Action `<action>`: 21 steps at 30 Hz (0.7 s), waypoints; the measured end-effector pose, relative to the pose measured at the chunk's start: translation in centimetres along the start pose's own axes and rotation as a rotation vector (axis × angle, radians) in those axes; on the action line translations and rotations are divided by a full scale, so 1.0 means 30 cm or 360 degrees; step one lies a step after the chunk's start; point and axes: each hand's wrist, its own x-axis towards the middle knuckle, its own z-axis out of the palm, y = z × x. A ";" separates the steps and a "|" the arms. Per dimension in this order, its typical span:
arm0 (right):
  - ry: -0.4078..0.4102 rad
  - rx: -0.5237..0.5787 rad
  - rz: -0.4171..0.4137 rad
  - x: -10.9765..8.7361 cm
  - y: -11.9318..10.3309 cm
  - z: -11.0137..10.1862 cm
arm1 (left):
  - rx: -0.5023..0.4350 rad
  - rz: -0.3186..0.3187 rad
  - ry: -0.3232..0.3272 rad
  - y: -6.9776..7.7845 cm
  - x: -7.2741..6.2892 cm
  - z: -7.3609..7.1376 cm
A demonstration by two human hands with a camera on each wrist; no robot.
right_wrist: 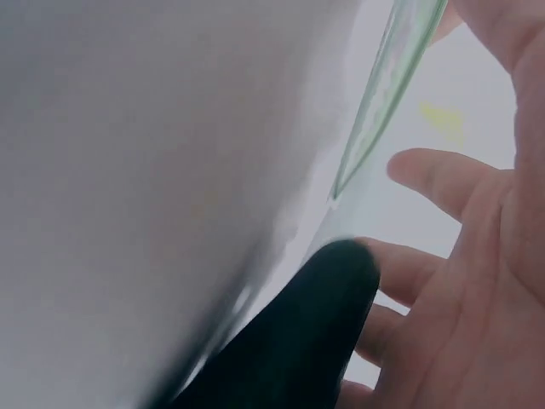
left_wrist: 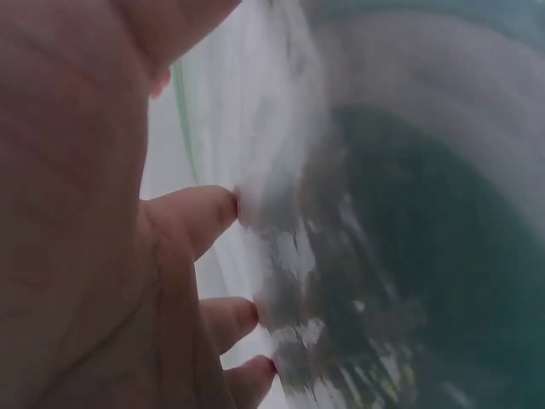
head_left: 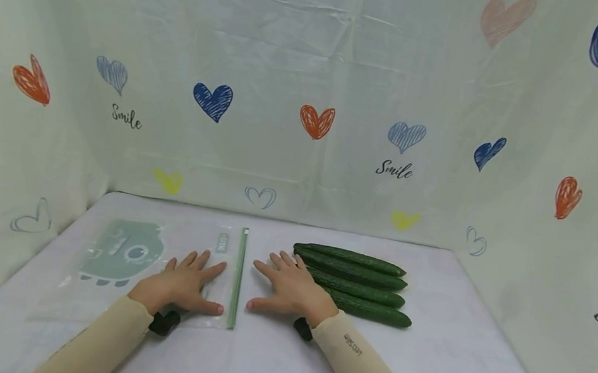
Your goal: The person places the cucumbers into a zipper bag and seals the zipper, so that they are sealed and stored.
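A clear zip bag point(head_left: 183, 234) with a green cartoon print lies flat on the left of the table, its green zip edge point(head_left: 237, 280) facing right. My left hand point(head_left: 182, 285) is spread over the bag's right part; the left wrist view shows its fingertips point(left_wrist: 226, 204) right at the plastic. Several dark green cucumbers point(head_left: 359, 289) lie side by side on the right. My right hand point(head_left: 290, 290) is spread at their left ends, its fingers overlapping them in the head view. A cucumber end point(right_wrist: 341, 264) shows beside those fingers in the right wrist view.
The table point(head_left: 262, 366) has a white cover. A white curtain point(head_left: 256, 161) printed with hearts hangs behind it and along both sides. Dark wrist cameras point(head_left: 165, 322) sit under both wrists, close over the table.
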 end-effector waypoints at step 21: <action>-0.0209 -0.0090 0.0078 0.085 -0.076 -0.017 | 0.0024 0.0001 0.0021 0.009 -0.023 -0.003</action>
